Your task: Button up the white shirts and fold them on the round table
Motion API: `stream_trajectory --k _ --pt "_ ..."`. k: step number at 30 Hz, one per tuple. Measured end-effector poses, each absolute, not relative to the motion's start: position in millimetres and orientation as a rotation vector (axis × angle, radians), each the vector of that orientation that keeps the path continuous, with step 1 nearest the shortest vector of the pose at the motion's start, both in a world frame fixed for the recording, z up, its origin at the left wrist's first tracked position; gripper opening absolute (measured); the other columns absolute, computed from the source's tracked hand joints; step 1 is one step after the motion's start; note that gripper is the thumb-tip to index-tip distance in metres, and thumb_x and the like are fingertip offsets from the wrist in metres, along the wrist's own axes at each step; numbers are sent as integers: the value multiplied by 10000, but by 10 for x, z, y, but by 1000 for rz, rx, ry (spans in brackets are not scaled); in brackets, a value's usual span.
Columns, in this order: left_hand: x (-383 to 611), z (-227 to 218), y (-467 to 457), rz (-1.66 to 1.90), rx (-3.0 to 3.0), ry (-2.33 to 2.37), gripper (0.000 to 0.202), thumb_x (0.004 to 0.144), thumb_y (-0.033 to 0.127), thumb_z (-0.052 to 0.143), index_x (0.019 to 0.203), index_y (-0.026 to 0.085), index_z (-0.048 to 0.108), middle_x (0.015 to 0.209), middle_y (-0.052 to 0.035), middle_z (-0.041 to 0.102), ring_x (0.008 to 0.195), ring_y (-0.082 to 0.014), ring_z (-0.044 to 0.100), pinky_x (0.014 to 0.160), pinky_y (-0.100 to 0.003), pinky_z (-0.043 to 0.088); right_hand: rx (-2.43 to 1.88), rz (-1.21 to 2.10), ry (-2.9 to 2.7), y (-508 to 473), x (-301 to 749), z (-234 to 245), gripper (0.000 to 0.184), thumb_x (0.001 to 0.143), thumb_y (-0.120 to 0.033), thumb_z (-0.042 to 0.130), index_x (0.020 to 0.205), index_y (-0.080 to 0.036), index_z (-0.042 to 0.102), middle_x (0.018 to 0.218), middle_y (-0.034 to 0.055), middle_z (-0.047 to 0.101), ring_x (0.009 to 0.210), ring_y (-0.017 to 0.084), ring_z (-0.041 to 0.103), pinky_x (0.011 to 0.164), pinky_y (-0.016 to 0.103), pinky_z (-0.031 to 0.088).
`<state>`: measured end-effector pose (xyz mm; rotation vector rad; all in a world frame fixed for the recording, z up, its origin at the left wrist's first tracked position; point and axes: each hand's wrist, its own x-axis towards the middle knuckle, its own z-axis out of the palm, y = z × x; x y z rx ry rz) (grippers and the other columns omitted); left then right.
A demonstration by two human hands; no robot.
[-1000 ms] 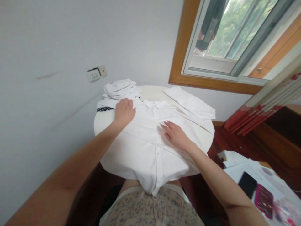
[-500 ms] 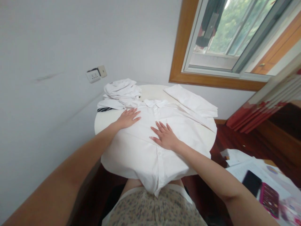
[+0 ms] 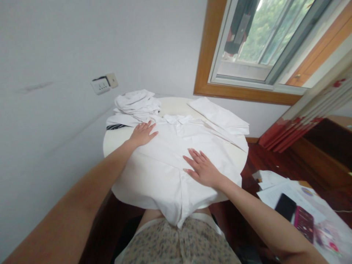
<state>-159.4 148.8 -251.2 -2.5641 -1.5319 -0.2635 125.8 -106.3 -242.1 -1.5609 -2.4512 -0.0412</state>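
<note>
A white button-up shirt (image 3: 159,165) lies spread over a round white table (image 3: 173,104), its collar toward the wall and its hem hanging over the near edge. My left hand (image 3: 143,134) rests flat near the shirt's left shoulder, fingers apart. Lower down, right of the button strip, my right hand (image 3: 202,168) lies palm down on the fabric with spread fingers. Neither hand holds anything. A crumpled pile of white cloth (image 3: 136,104) sits at the back left, just beyond my left hand. Folded white cloth (image 3: 220,115) lies at the back right.
A wall with a socket (image 3: 101,85) rises behind the table, beside a wood-framed window (image 3: 202,73). At the right, a low surface carries papers (image 3: 275,187), a black phone (image 3: 286,206) and a pink-edged device (image 3: 304,223). A red and white curtain (image 3: 286,135) hangs beyond.
My right hand has slid over the shirt toward me and to the right. My left hand stays near the shoulder. The whole view has shifted slightly.
</note>
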Motion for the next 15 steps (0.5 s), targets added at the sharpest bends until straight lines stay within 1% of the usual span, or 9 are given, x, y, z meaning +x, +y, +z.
stream_trajectory --k 3,6,8,12,15 --pt "-1585 -2489 1416 -387 -2489 -1503 668 924 513 298 1469 130 338 1574 -143 196 1431 -315 225 1157 -458 124 -1568 -39 -2461 -1177 1316 -2405 574 969 -518 348 1467 -235 366 1573 97 186 1457 236 169 1176 467 186" --pt "-1572 -2457 1342 -509 -2446 -1422 681 908 422 329 1472 43 288 1580 -171 144 1464 -286 117 1174 -447 89 -1569 -37 -2453 -1219 1335 -2404 570 964 -514 372 1464 -241 370 1573 94 182 1456 237 176 1173 473 198" --pt "-1562 -2429 1316 -549 -2447 -1380 699 895 383 337 1474 0 251 1580 -187 126 1472 -271 76 1181 -440 86 -1562 -40 -2445 -1221 1336 -2409 564 962 -508 385 1461 -243 377 1571 94 190 1454 237 184 1172 478 203" --pt "-1574 -2357 1393 -524 -2467 -1322 716 887 358 333 1475 -35 219 1578 -203 111 1474 -266 60 1187 -432 85 -1550 -45 -2451 -1215 1334 -2403 567 962 -502 392 1464 -242 371 1568 98 192 1452 237 191 1172 479 207" --pt "-1622 -2309 1533 -456 -2514 -1252 703 900 368 302 1467 -43 241 1568 -211 151 1472 -269 78 1189 -429 90 -1552 -43 -2467 -1220 1333 -2384 573 965 -508 376 1465 -229 368 1569 105 187 1452 239 188 1173 478 206"
